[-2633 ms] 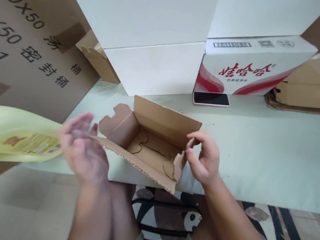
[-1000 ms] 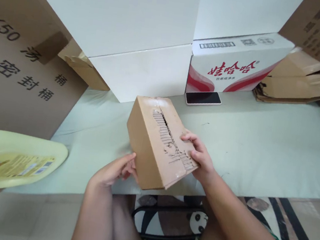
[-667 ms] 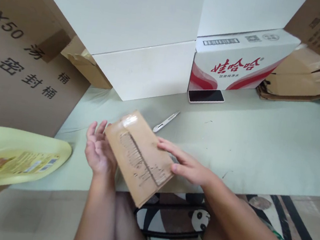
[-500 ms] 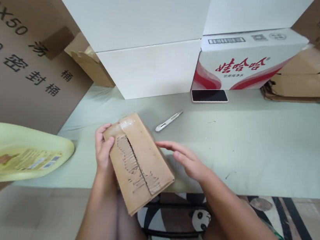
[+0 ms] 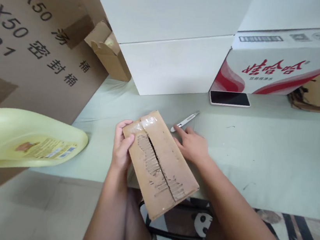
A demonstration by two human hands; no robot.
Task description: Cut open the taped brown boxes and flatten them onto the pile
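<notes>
My left hand [image 5: 122, 145] grips a small brown cardboard box [image 5: 170, 153] by its left end, thumb on the upper face and the other fingers round the side. The box is tilted. Clear tape covers its far end, and torn paper lies bare along its middle seam. To the right of the box, my right hand [image 5: 192, 143] is down by the table with its fingers apart. Its index fingertip is at the near end of a white utility knife [image 5: 185, 121], seemingly touching it. The knife lies on the table, its narrow end pointing away to the right.
A phone [image 5: 230, 99] lies before a white and red carton [image 5: 260, 72]. White boxes [image 5: 173, 66] stand at the back. A yellow bottle [image 5: 27, 144] and a large printed carton [image 5: 47, 54] are on the left. The pale green tablecloth [image 5: 262, 149] covers the table.
My right hand has left the box's right side and gone to the knife's near end. The left hand still holds the box. The view has shifted left.
</notes>
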